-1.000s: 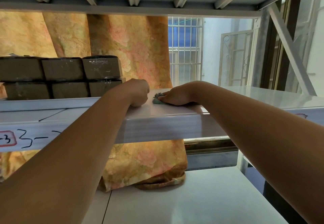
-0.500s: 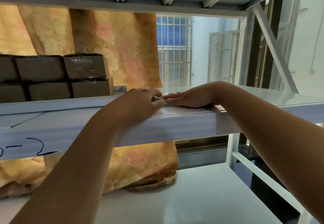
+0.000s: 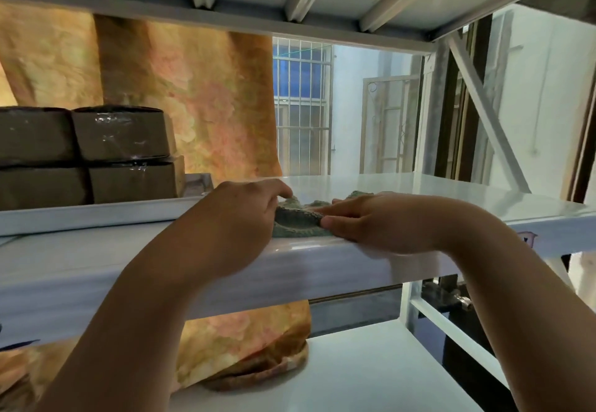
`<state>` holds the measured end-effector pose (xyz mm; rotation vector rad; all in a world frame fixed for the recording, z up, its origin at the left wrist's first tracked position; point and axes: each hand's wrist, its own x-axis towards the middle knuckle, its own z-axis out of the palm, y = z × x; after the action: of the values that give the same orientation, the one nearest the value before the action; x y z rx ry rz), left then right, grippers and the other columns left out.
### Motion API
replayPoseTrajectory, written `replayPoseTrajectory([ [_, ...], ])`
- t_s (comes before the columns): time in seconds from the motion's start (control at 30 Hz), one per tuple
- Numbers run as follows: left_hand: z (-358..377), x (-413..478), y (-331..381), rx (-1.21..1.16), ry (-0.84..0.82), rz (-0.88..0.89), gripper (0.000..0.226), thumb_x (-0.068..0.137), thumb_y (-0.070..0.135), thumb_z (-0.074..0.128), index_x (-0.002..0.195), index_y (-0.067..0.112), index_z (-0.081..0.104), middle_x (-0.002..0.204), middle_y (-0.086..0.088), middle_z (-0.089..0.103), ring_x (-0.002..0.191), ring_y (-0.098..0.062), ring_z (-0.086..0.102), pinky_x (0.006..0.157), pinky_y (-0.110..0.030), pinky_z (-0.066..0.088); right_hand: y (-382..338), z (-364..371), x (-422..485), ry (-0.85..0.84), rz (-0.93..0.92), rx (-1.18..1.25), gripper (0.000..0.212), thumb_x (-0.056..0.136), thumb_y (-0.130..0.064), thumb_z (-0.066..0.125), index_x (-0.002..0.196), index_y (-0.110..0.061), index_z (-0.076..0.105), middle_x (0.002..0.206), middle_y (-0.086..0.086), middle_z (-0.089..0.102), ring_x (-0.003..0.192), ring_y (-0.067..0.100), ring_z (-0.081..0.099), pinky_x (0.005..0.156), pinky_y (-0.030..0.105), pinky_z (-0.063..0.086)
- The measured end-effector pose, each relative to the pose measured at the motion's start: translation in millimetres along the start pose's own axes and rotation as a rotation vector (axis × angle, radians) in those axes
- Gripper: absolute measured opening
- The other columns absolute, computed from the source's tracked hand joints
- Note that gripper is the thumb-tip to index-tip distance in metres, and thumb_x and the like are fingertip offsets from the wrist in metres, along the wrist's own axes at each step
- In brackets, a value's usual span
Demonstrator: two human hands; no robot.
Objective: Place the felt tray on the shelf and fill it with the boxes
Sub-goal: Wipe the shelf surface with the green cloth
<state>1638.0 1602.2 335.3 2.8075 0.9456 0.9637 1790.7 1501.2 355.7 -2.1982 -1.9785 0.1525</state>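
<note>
Felt tray [image 3: 296,222] crumpled at shelf [image 3: 425,190] lip, boxes [image 3: 122,135] at 9 o'clock; fingers of left hand [image 3: 238,218] and right hand [image 3: 377,223] pinch it. Risk: unflattened, slides off.

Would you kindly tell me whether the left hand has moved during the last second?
Yes. The left hand has shifted right, away from the stacked boxes, toward the front edge of the shelf, gripping the felt tray.

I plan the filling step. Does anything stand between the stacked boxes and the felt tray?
Only the left hand, gripping the felt tray at the shelf edge; the right hand pinches its other side. Beside the boxes lies a small pale item, unclear.
</note>
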Motion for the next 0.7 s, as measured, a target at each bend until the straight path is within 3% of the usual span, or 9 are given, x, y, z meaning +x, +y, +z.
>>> replayPoseTrajectory([
  [0.07,-0.2,0.1,0.3,0.019,-0.022,0.000,0.039,0.100,0.018,0.029,0.123,0.037,0.053,0.113,0.004,0.066,0.095,-0.014,0.058,0.081,-0.025,0.041,0.5,-8.7,10.6,-0.096,0.000,-0.031,0.044,0.099,-0.048,0.024,0.143,-0.048,0.025,0.146,-0.009,0.040,0.122,0.011,0.041,0.098,0.026,0.024],
  [0.13,-1.4,-0.6,1.3,0.022,-0.035,-0.001,0.038,0.100,0.022,0.029,0.123,0.041,0.052,0.118,0.003,0.065,0.094,-0.014,0.057,0.076,-0.025,0.040,1.8,-15.6,25.8,-0.231,-0.023,-0.015,0.045,0.099,-0.048,0.022,0.144,-0.050,0.016,0.155,-0.013,0.024,0.139,0.012,0.026,0.108,0.029,0.017],
  [0.17,-1.9,-1.0,1.8,0.019,-0.041,0.000,0.036,0.100,0.025,0.029,0.123,0.042,0.051,0.117,0.003,0.065,0.090,-0.013,0.055,0.071,-0.025,0.039,2.9,-17.7,35.6,-0.297,-0.006,0.044,0.046,0.099,-0.049,0.023,0.144,-0.051,0.014,0.154,-0.013,0.025,0.139,0.013,0.027,0.110,0.030,0.018],
  [0.27,-3.9,-2.8,4.1,0.054,-0.085,0.008,0.035,0.101,0.030,0.028,0.126,0.044,0.048,0.120,0.005,0.063,0.091,-0.014,0.054,0.066,-0.025,0.038,4.8,-23.5,68.8,-0.413,0.136,0.254,0.046,0.098,-0.045,0.036,0.143,-0.046,0.025,0.136,-0.007,0.047,0.118,0.016,0.053,0.105,0.031,0.039],
  [0.37,-4.2,-5.8,6.7,0.137,-0.124,0.024,0.035,0.100,0.034,0.028,0.128,0.041,0.048,0.129,0.009,0.058,0.108,-0.014,0.054,0.080,-0.028,0.039,-0.8,-25.3,97.0,-0.365,0.233,0.120,0.049,0.095,-0.044,0.043,0.140,-0.025,0.042,0.136,0.006,0.053,0.120,0.023,0.055,0.108,0.039,0.039],
  [0.47,-6.0,-7.9,5.9,0.069,-0.129,-0.035,0.031,0.097,0.039,0.032,0.118,0.041,0.055,0.125,0.009,0.061,0.104,-0.013,0.053,0.084,-0.031,0.041,-14.0,-23.7,108.3,-0.225,0.247,-0.112,0.051,0.100,-0.041,0.034,0.138,-0.007,0.043,0.140,0.013,0.047,0.129,0.027,0.045,0.107,0.034,0.032],
  [0.6,-5.9,-5.8,6.3,0.128,-0.174,-0.043,0.034,0.097,0.034,0.030,0.107,0.029,0.063,0.118,0.003,0.063,0.099,-0.017,0.053,0.088,-0.034,0.043,-16.6,-23.4,113.8,-0.188,0.317,-0.151,0.058,0.101,-0.045,0.027,0.142,-0.005,0.035,0.146,0.012,0.040,0.132,0.026,0.041,0.101,0.031,0.033],
  [0.7,-7.0,-4.1,6.3,0.098,-0.195,-0.074,0.033,0.098,0.034,0.032,0.113,0.034,0.061,0.123,0.004,0.061,0.091,-0.013,0.045,0.081,-0.029,0.037,-15.3,-22.1,115.1,-0.221,0.359,-0.129,0.067,0.097,-0.056,0.025,0.138,-0.006,0.042,0.126,0.012,0.050,0.113,0.026,0.051,0.091,0.030,0.036],
])
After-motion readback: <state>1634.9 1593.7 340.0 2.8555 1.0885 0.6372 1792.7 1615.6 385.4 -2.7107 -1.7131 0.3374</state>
